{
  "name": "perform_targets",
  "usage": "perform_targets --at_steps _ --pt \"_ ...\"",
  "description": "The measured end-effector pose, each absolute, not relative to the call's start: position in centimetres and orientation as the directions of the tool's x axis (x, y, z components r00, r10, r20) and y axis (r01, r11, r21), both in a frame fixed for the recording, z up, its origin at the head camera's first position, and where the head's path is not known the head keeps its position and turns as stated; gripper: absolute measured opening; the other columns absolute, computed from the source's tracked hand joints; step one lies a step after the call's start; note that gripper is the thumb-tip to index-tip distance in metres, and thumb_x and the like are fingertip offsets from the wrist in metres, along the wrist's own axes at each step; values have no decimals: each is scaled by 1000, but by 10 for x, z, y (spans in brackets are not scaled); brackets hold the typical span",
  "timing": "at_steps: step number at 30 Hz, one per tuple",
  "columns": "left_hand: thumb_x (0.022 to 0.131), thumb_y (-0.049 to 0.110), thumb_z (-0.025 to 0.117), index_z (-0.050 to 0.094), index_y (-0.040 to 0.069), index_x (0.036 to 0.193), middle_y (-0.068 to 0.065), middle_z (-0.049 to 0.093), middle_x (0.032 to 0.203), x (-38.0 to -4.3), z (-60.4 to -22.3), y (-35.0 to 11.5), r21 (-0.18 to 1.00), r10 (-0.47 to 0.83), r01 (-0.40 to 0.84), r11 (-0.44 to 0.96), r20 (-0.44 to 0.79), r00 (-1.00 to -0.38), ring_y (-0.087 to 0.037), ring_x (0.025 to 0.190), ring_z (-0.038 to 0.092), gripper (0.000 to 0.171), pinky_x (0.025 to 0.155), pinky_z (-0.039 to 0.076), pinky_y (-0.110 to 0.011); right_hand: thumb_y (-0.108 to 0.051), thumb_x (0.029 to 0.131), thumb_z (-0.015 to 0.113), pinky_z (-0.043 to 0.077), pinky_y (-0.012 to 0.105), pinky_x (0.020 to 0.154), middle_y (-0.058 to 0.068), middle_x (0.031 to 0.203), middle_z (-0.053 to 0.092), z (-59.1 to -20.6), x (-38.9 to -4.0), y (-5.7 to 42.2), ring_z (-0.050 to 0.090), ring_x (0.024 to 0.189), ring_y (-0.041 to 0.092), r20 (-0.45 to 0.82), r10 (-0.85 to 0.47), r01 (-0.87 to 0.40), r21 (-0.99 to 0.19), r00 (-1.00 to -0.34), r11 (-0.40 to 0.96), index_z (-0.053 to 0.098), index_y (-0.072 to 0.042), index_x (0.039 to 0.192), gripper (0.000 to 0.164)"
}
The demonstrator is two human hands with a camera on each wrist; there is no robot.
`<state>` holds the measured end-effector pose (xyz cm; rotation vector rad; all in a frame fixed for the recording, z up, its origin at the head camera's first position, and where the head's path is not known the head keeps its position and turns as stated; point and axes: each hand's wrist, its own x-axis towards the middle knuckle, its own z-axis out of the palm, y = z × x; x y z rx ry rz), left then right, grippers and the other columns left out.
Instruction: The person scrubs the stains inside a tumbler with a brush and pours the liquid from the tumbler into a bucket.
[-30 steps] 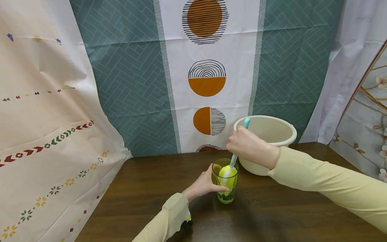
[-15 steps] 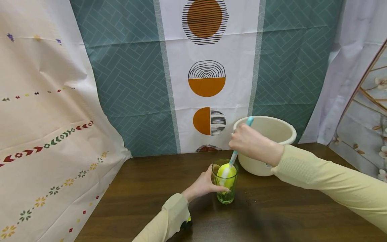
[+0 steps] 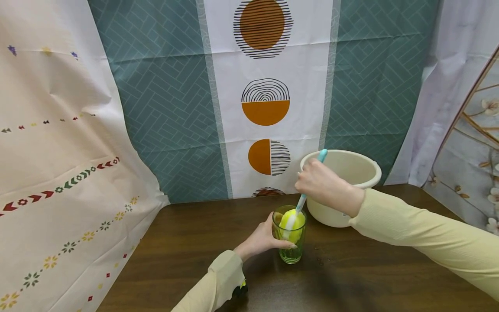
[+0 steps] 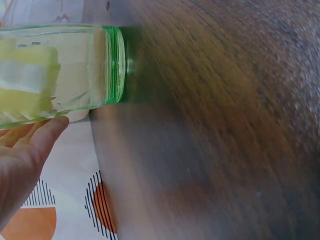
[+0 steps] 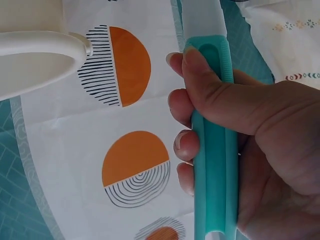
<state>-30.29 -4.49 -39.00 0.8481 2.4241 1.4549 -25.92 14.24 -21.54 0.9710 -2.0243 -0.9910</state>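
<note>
Brown counter (image 3: 187, 234), head view: the brush (image 3: 300, 203) leans slightly more than a second ago, its sponge (image 3: 298, 220) inside the glass (image 3: 291, 253); scrubbing seems under way. Left wrist: left hand (image 4: 25, 155) grips the glass, fingers half-curled. Right wrist: right hand (image 5: 250, 120) wraps the handle (image 5: 215, 170) closely.

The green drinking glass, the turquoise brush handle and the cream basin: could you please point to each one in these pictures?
Green drinking glass (image 4: 75, 70): left wrist view, on the side wall.
Turquoise brush handle (image 5: 216, 160): right wrist view, on the middle of the grip.
Cream basin (image 3: 352, 167): head view, on the inner wall.
</note>
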Motion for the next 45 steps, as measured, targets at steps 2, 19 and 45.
perform_targets --at_steps 2,19,45 --pt "70 30 79 36 12 122 4 53 104 -303 -390 -45 860 564 376 346 130 -816 -11 91 53 70 79 43 -30 -10 66 76 41 38 49 2 54 53 -216 -257 141 46 46 22 238 -832 -322 841 -500 434 56 -15 53 24" --pt "69 32 79 37 12 119 4 54 101 -303 -393 -46 851 559 386 357 137 -818 -11 88 53 68 76 43 -29 -5 65 76 42 39 49 2 49 51 -208 -249 138 44 45 21 217 -861 -346 850 -459 398 51 -14 48 32" --pt "67 30 80 36 16 120 6 57 99 -304 -394 -45 867 568 387 314 156 -808 -11 88 56 70 77 44 -28 -8 66 76 28 25 49 -1 50 48 -202 -263 134 38 48 15 204 -870 -347 858 -449 380 51 -15 51 30"
